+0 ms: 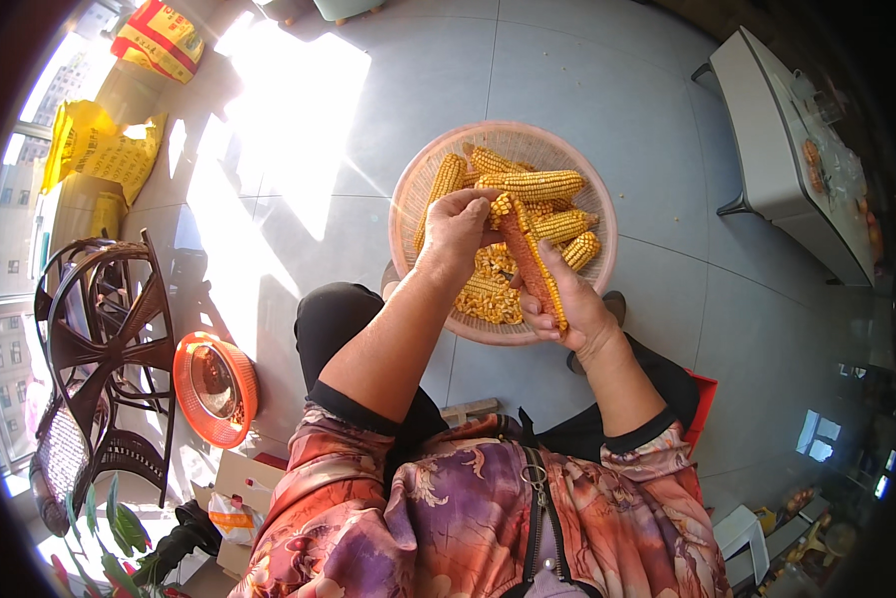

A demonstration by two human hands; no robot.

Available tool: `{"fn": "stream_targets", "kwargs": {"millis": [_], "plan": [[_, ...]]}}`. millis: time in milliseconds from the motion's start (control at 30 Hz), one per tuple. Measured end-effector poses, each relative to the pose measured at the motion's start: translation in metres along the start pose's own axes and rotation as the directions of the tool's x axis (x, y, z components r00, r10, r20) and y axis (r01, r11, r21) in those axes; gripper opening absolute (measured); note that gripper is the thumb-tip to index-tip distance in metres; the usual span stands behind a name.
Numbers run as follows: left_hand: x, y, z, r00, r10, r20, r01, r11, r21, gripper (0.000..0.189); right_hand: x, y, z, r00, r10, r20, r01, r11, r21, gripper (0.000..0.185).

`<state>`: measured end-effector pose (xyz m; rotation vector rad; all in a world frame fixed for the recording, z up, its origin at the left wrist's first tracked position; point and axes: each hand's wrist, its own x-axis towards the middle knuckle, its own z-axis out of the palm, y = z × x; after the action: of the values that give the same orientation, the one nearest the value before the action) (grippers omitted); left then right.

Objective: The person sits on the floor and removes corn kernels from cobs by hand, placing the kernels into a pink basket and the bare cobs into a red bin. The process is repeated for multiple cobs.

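A partly shelled corn cob (531, 267) is held over a round pink plastic basket (427, 161). One long side of it is bare and reddish; yellow kernels remain along an edge and at the far end. My right hand (573, 308) grips its near half, thumb along the kernel row. At the far end, my left hand (459, 224) has its thumb and fingers bent against the kernels; its fingertips are partly hidden. Several unshelled ears of corn (531, 183) lie in the basket's far part. Loose corn kernels (489, 305) are heaped in its near left part.
To the left stand a dark woven chair (111, 344) and an orange plastic basket (249, 389). Yellow sacks (111, 149) lean by the window. A white table (769, 142) is at the right. A few kernels lie on the grey tiled floor (657, 314).
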<state>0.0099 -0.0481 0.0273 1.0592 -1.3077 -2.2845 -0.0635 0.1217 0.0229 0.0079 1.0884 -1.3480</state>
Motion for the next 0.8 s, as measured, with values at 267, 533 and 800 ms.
{"fn": "stream_targets", "kwargs": {"millis": [267, 533, 800], "plan": [[0.002, 0.002, -0.011, 0.979, 0.044, 0.2, 0.004, 0.973, -0.232, 0.036, -0.003, -0.011, 0.002, 0.999, -0.019, 0.051, 0.018, 1.0, 0.018, 0.066], [-0.002, -0.002, -0.003, 0.995, 0.048, 0.092, -0.043, 0.998, -0.055, 0.036, -0.004, -0.011, 0.0, 0.998, -0.001, 0.059, 0.0, 1.0, 0.01, 0.067], [-0.001, -0.008, -0.008, 0.979, 0.089, 0.184, -0.064, 0.989, -0.133, 0.039, -0.002, -0.01, 0.003, 1.0, -0.006, 0.022, 0.005, 0.999, 0.05, 0.064]]}}
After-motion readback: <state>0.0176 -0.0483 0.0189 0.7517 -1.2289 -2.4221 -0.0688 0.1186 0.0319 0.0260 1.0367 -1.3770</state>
